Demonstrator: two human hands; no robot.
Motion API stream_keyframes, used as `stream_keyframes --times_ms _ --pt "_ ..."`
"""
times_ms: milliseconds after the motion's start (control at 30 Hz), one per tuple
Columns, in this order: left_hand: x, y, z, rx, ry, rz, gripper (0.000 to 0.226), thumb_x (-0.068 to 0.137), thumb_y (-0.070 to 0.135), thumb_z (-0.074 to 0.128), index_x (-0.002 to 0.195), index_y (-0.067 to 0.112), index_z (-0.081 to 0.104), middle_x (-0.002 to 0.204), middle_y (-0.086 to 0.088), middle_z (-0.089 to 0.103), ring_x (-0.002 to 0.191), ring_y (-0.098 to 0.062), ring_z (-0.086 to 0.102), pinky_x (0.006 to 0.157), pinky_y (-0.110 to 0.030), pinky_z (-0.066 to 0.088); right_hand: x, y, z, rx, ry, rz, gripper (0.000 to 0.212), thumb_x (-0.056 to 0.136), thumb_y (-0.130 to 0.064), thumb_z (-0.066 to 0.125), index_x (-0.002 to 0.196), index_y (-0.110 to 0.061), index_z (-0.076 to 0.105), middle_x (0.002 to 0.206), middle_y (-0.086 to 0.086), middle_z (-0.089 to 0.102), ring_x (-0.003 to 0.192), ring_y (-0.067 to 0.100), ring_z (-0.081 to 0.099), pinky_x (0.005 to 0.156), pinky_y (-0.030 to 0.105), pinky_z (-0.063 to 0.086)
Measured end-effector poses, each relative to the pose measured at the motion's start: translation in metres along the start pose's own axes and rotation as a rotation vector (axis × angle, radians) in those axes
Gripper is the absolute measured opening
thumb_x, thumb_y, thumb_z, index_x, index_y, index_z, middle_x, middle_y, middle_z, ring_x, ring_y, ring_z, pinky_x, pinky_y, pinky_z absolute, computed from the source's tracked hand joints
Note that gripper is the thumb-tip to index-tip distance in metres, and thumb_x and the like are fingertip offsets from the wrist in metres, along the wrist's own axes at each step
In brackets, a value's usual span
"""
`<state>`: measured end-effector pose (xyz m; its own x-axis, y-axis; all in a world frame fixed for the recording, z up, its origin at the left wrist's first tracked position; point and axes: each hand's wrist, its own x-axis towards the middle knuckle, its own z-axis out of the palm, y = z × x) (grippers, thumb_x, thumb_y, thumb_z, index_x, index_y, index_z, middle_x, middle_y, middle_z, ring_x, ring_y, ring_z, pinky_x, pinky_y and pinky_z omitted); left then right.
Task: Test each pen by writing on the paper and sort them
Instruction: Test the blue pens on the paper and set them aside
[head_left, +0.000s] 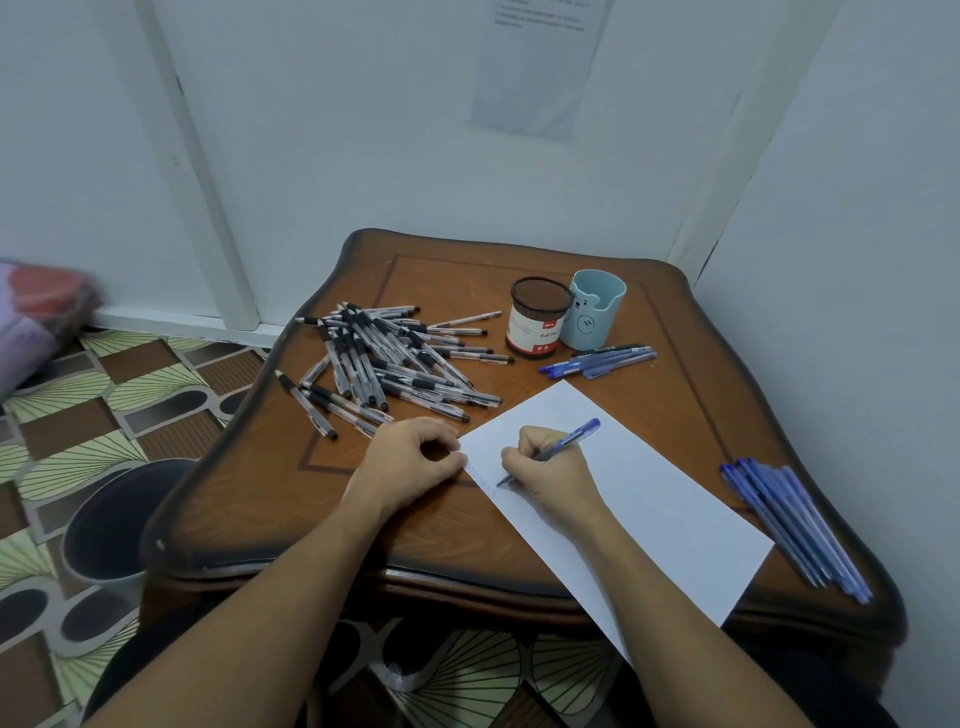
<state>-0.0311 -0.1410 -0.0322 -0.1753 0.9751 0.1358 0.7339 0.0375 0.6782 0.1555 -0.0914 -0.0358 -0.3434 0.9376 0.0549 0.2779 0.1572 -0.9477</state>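
Right hand (551, 470) grip clamped on blue pen (571, 439), tip on paper (654, 514); left hand (413, 460) grip curled together, empty, touching paper corner.

The wooden table (249, 499) bears a heap of black pens (395, 364), a paper (649, 499), a mesh cup (540, 325), a blue cup (597, 312), blue pens (602, 359) by the cups, and more blue pens (795, 525) at its right edge.

The printed white sheet (540, 67) pinned up ahead runs off the top edge, and its lines are too small to read. The pink-and-purple cloth bundle (36, 317) is a blur, cut by the left edge. The right hand (550, 467) covers the grip of the blue ballpoint pen (576, 435).
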Motion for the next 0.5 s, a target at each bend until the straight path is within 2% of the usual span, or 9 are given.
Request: stream_keyframes --times_ms 100,167,267,333,400,500 --pt "0.0 -0.001 -0.001 -0.008 -0.003 0.003 0.014 0.08 0.032 0.075 0.093 0.026 0.076 0.114 0.012 0.068 0.102 0.002 0.054 0.091 -0.019 0.038 0.004 -0.004 -0.006 0.135 0.067 0.108 0.03 0.093 -0.009 0.062 0.064 -0.005 0.053 0.055 -0.001 0.052 0.055 0.007 0.057 0.06 0.022 0.05" --pt "0.0 -0.001 -0.001 -0.012 -0.008 0.001 0.014 0.08 0.032 0.075 0.093 0.026 0.075 0.114 0.012 0.067 0.102 0.003 0.053 0.09 -0.018 0.037 0.007 -0.008 -0.011 0.203 0.102 0.199 0.036 0.099 -0.02 0.056 0.066 -0.006 0.056 0.054 -0.002 0.054 0.056 0.008 0.055 0.064 0.02 0.049" --pt "0.0 -0.001 -0.001 -0.021 -0.018 -0.003 0.015 0.08 0.033 0.075 0.093 0.026 0.075 0.115 0.012 0.067 0.102 0.003 0.053 0.092 -0.019 0.039 0.011 -0.013 -0.015 0.316 0.121 0.316 0.047 0.103 -0.04 0.041 0.069 -0.011 0.055 0.052 0.002 0.049 0.05 0.011 0.046 0.057 0.026 0.04" --pt "0.0 -0.001 -0.001 -0.024 -0.026 -0.008 0.014 0.08 0.033 0.075 0.093 0.027 0.075 0.115 0.012 0.067 0.104 0.002 0.054 0.093 -0.02 0.04 0.012 -0.016 -0.014 0.326 0.107 0.335 0.044 0.103 -0.048 0.031 0.088 -0.015 0.056 0.05 0.003 0.045 0.045 0.011 0.04 0.049 0.025 0.034" --pt "0.001 -0.001 -0.001 -0.019 -0.032 -0.015 0.014 0.081 0.034 0.074 0.093 0.027 0.075 0.116 0.012 0.067 0.105 0.002 0.053 0.093 -0.02 0.04 0.012 -0.018 -0.013 0.273 0.081 0.31 0.038 0.104 -0.045 0.028 0.106 -0.021 0.057 0.051 0.004 0.046 0.043 0.011 0.039 0.046 0.024 0.033" --pt "0.001 0.0 -0.001 -0.02 -0.033 -0.02 0.014 0.081 0.034 0.074 0.093 0.028 0.074 0.117 0.012 0.066 0.105 0.002 0.052 0.093 -0.021 0.039 0.011 -0.019 -0.014 0.219 0.051 0.282 0.031 0.106 -0.039 0.032 0.109 -0.021 0.058 0.052 0.005 0.049 0.043 0.012 0.04 0.043 0.023 0.032"
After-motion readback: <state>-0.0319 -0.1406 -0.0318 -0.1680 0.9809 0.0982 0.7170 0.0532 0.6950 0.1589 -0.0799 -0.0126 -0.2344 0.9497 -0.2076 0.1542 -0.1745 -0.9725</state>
